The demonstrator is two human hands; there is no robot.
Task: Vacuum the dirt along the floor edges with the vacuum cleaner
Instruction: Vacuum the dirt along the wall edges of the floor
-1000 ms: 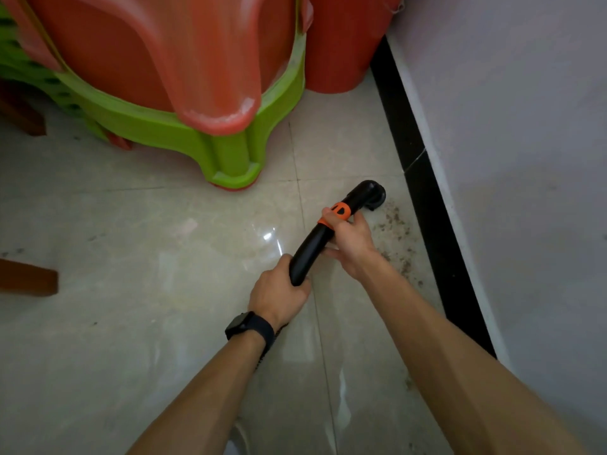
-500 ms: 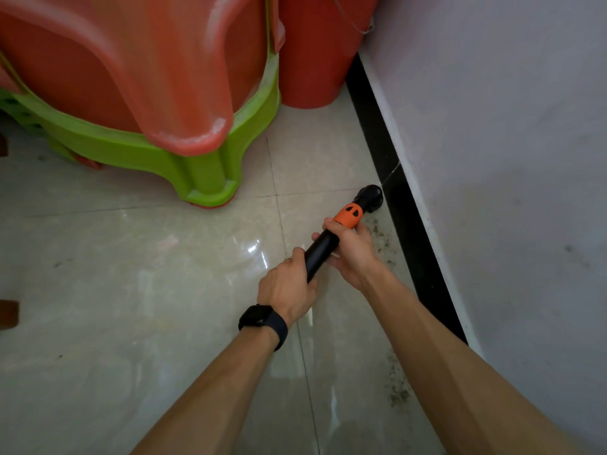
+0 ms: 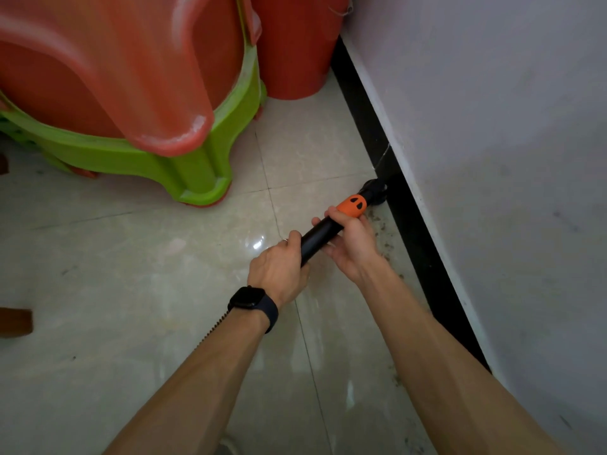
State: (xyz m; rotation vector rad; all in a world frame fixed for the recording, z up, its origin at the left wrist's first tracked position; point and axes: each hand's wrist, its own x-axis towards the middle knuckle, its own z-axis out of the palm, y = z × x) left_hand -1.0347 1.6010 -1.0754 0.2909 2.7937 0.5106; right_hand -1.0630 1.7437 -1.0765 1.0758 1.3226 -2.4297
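Head view, looking down at a glossy tiled floor (image 3: 131, 274) beside a pale wall (image 3: 492, 159)

Vacuum cleaner wand (image 3: 320, 238): a black tube with an orange collar (image 3: 353, 205), lying diagonally from frame centre toward the far right. Its black nozzle (image 3: 374, 192) sits at the floor edge, right against the black skirting (image 3: 417, 244); actual contact cannot be confirmed

Left hand (image 3: 279, 267): fingers wrapped fully round the near end of the tube, back of the hand up, dark watch (image 3: 253, 302) on the wrist. A thin ribbed hose (image 3: 210, 330) shows along the left forearm

Right hand (image 3: 353, 247): grips the tube just near of the orange collar, fingers curled round it, fingertips visible on the tube's left side. The two hands are close together but apart

Dirt (image 3: 382, 231): dark specks on the floor along the skirting, just near of the nozzle and right of the right hand

Far left: a red stool (image 3: 115, 77) stacked on a green stool (image 3: 164, 159). A red bucket (image 3: 292, 44) stands far, beside the skirting. A brown wooden piece (image 3: 14, 321) shows at the left frame edge
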